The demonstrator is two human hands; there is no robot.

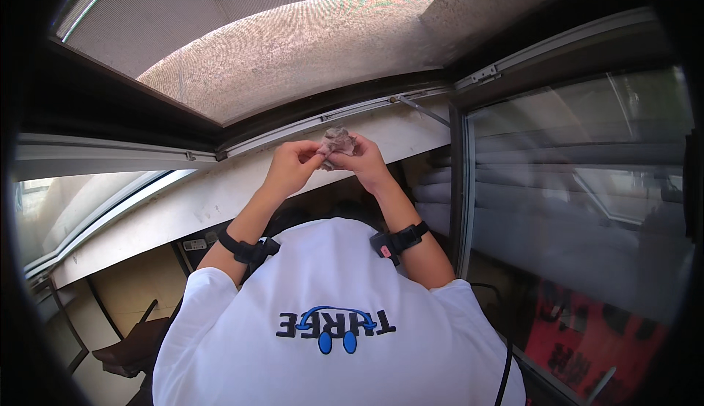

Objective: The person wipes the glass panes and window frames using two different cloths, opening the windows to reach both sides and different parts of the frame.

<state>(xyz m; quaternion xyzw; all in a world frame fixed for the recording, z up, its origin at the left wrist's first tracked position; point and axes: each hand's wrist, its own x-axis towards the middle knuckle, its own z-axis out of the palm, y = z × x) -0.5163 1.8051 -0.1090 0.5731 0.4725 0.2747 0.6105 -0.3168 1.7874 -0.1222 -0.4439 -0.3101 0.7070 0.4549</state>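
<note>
A crumpled, dirty grey-pink cloth is held between both hands above a white window sill. My left hand pinches its left side between thumb and fingers. My right hand grips its right side, the thumb pressed towards the left fingertips. Just beyond the hands runs the lower track of the window frame, with a mesh screen behind it. The sill bears smudges and dark marks. Some fingers of both hands are hidden behind the cloth.
At the right a glazed window sash stands open, joined to the frame by a metal stay. Another sash is at the left. Below the sill are a white remote control and a brown chair part.
</note>
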